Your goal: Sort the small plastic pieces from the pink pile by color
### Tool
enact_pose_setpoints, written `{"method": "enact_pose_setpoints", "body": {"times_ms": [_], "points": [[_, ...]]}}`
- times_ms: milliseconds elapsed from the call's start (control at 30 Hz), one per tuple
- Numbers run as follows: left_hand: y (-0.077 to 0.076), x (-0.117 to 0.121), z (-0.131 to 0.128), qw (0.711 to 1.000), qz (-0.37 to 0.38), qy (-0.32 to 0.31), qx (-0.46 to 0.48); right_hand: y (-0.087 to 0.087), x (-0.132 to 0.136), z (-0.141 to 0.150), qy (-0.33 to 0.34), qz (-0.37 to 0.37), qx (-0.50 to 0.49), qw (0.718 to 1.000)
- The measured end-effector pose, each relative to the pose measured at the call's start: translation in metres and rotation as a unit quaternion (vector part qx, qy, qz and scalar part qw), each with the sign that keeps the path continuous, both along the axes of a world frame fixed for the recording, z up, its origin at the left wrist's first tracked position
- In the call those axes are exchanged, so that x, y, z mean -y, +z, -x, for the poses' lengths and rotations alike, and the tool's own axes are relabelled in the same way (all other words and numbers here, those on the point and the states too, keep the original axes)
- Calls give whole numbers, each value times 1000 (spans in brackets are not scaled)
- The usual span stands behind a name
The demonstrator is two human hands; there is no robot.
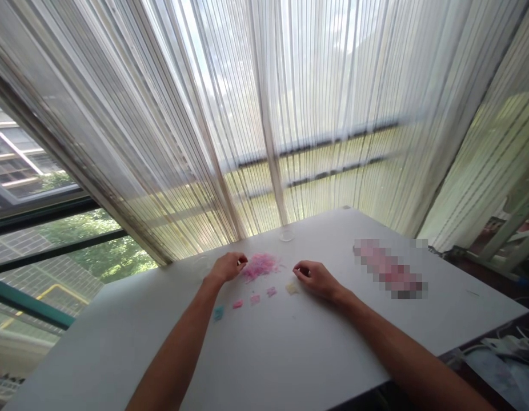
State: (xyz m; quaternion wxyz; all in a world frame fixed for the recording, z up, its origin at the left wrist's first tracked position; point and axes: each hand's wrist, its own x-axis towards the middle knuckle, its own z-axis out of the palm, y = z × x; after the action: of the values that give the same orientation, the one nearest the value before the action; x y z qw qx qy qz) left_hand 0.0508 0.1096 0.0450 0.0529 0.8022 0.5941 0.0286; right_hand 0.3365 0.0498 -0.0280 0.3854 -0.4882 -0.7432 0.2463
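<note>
A loose heap of thin pink and purple strips or small pieces (261, 266) lies on the white table between my hands. My left hand (227, 267) is at the heap's left edge, its thumb and fingertips pinched together; anything in them is too small to make out. To the right of the heap, my right hand (316, 277) rests low over the table with curled, closed fingers, and their contents are hidden. Beside it lies a pale yellow little pile (292, 288). In a row nearer me are a purple-pink pile (271, 291), a light pink pile (255, 299), a brighter pink pile (238, 304) and a teal pile (218, 313).
A clear round dish or lid (286, 235) sits behind the heap, near the table's far edge. On the right side of the white table (333, 354) is a blurred-out pink object (388, 269). Sheer striped curtains (316, 114) hang just beyond. Cables (504, 342) lie off the right edge.
</note>
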Motion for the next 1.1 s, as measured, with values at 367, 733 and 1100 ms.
{"method": "enact_pose_setpoints", "body": {"times_ms": [367, 733, 1100], "points": [[8, 12, 9, 989, -63, -34, 131, -2, -2, 0, -7, -23, -10, 1000], [-23, 122, -29, 931, -75, -105, 342, 9, 45, 46, 128, -213, -21, 968], [-50, 130, -26, 920, -39, -126, 369, 4, 51, 52, 168, -242, 47, 954]]}}
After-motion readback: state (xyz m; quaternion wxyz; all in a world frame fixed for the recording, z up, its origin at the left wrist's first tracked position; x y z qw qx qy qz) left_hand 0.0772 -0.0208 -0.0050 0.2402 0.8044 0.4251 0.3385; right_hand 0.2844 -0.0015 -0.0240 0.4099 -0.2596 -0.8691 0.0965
